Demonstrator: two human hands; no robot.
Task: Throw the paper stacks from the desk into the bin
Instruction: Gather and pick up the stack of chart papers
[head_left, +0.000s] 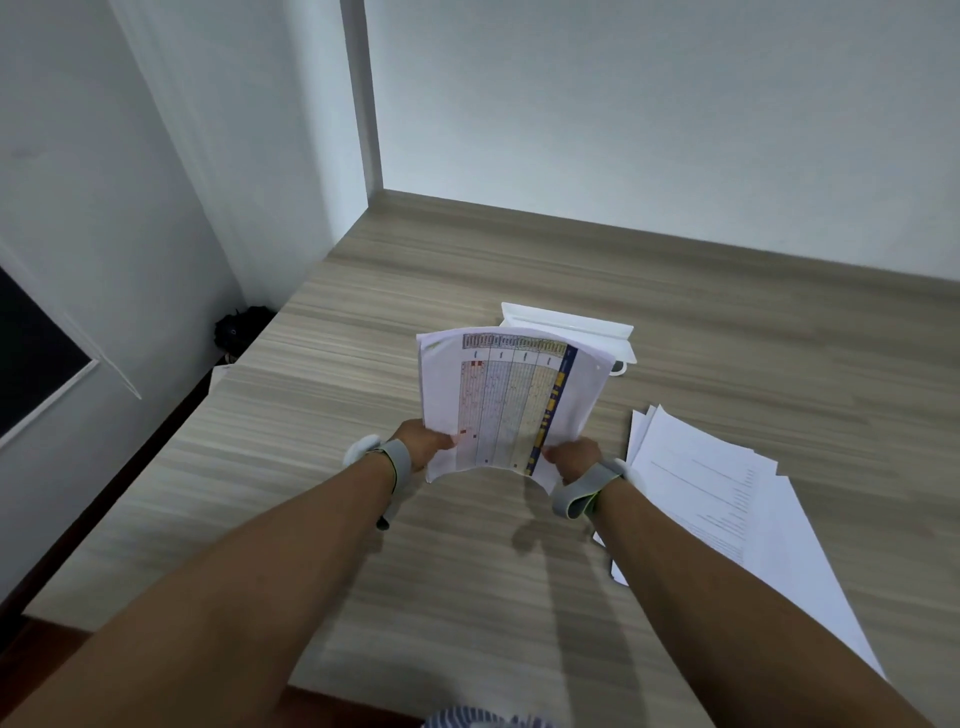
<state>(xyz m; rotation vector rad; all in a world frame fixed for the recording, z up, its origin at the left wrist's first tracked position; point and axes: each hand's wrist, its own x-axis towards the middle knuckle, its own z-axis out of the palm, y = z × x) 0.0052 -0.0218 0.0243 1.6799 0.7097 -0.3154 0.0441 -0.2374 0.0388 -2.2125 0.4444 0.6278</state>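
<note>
Above the desk (467, 571), both hands' fingers (447, 441) pinch the paper stack (511, 400).

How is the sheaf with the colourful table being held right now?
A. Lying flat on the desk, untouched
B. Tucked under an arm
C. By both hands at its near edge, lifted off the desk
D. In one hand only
C: the left hand and right hand each pinch the near edge of the printed sheaf, raised above the desk.

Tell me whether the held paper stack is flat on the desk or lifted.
Lifted. Both hands, left and right, grip the stack by its near edge, bowed above the desk, casting a shadow beneath.
</note>
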